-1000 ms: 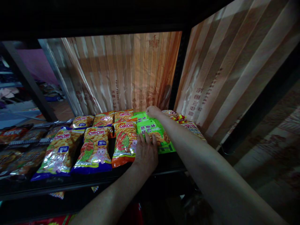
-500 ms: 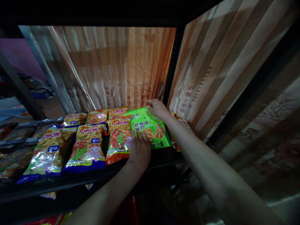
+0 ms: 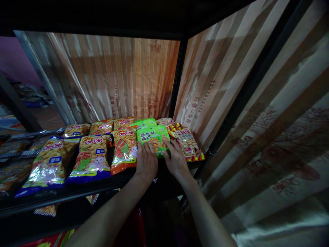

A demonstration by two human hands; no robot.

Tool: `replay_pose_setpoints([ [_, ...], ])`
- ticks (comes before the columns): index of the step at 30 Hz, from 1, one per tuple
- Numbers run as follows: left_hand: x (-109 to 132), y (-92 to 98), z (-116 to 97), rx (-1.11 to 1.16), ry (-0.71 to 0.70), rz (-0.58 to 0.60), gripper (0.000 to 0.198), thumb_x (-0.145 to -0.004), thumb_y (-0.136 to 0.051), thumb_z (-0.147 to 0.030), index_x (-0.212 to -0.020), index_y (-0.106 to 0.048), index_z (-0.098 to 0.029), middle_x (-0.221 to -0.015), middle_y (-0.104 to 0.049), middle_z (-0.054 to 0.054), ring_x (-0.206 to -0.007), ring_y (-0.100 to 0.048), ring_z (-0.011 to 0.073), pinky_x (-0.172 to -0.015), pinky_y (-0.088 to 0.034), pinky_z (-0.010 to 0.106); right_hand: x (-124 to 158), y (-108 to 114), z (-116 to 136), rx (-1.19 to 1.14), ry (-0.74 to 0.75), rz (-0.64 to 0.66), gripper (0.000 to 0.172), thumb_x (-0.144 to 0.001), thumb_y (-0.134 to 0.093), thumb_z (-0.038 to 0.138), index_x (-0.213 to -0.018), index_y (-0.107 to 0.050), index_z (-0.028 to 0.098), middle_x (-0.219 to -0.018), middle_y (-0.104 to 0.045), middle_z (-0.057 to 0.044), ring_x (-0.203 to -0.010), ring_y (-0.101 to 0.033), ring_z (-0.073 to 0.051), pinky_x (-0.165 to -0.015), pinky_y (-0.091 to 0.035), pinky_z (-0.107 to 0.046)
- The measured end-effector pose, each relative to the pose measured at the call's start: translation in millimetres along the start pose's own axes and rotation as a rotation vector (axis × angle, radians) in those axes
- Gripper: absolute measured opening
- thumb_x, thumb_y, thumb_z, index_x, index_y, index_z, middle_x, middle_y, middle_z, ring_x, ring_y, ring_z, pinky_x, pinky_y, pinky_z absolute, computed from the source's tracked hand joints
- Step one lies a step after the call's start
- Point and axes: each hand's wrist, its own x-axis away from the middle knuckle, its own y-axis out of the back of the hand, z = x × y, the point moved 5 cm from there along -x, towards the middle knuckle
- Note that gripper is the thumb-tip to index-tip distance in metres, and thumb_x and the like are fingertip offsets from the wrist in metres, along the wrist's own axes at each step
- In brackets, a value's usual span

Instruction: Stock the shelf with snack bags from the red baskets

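Observation:
A green snack bag [image 3: 153, 134] lies on the shelf, with a second green bag [image 3: 145, 122] behind it. My left hand [image 3: 147, 161] rests with its fingers stretched over the front green bag's lower left, beside an orange snack bag [image 3: 125, 147]. On the same bag's lower right lies my right hand [image 3: 176, 158], fingers extended and thumb apart, next to a red-and-yellow snack bag [image 3: 187, 142]. Both hands are open, and neither grips anything. My fingers cover part of the green bag's lower portion.
Blue-edged snack bags [image 3: 91, 157] and dark-wrapped packs [image 3: 15, 171] fill the shelf to the left. A black post [image 3: 177, 79] stands at the back corner. Patterned curtains [image 3: 115, 75] hang behind and to the right. More packages show on the level below.
My right hand has come from the back of the green bags to the front bag's lower right, uncovering the red-and-yellow bags. My left hand stays on the green bag. The view has shifted slightly.

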Motion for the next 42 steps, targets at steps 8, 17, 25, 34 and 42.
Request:
replay_pose_setpoints([
  [8, -0.6, 0.4, -2.4, 0.098, -0.002, -0.086, 0.051, -0.085, -0.037, -0.013, -0.131, -0.040, 0.010, -0.127, -0.050, 0.033, -0.118, -0.051, 0.0354, -0.105, -0.026, 0.052, -16.2, 1.5, -1.5, -0.100, 0.005, 0.016, 0.029, -0.082, -0.048, 0.020, -0.103, -0.068, 0.016, -0.128, -0.052, -0.014, -0.117, -0.052, -0.025, -0.101, -0.042, -0.042],
  [17, 12.0, -0.4, -3.8, 0.152, -0.025, -0.155, 0.050, -0.085, -0.044, -0.020, -0.132, -0.045, 0.000, -0.131, -0.048, 0.030, -0.120, -0.049, 0.0364, -0.103, -0.030, 0.051, -34.4, -4.3, -12.7, -0.070, -0.016, 0.061, 0.034, -0.078, -0.048, 0.010, -0.101, -0.070, 0.021, -0.122, -0.059, -0.008, -0.115, -0.055, -0.023, -0.101, -0.041, -0.041],
  [25, 26.7, 2.7, 3.6, 0.175, -0.038, -0.265, 0.049, -0.085, -0.048, -0.023, -0.131, -0.047, -0.008, -0.135, -0.048, 0.022, -0.122, -0.047, 0.0337, -0.106, -0.029, 0.051, -31.0, 2.4, -8.5, -0.006, 0.002, 0.068, 0.036, -0.081, -0.048, 0.014, -0.112, -0.065, 0.016, -0.128, -0.054, -0.012, -0.118, -0.051, -0.025, -0.104, -0.037, -0.042],
  [34, 55.5, 0.8, -8.2, 0.223, -0.103, -0.269, 0.047, -0.085, -0.044, -0.015, -0.131, -0.047, -0.007, -0.135, -0.049, 0.019, -0.127, -0.042, 0.0309, -0.105, -0.034, 0.048, -50.1, 0.3, -12.3, -0.054, -0.022, 0.096, 0.029, -0.079, -0.051, 0.011, -0.098, -0.071, 0.022, -0.116, -0.063, -0.007, -0.113, -0.055, -0.022, -0.101, -0.040, -0.038],
  [42, 55.3, 2.7, -14.6, 0.241, -0.114, -0.248, 0.048, -0.084, -0.043, -0.015, -0.131, -0.048, -0.006, -0.136, -0.048, 0.019, -0.127, -0.042, 0.0325, -0.104, -0.035, 0.048, -56.5, -0.5, -13.7, -0.093, 0.017, 0.146, 0.031, -0.081, -0.049, 0.008, -0.097, -0.072, 0.021, -0.112, -0.065, -0.006, -0.106, -0.060, -0.019, -0.100, -0.041, -0.035],
])
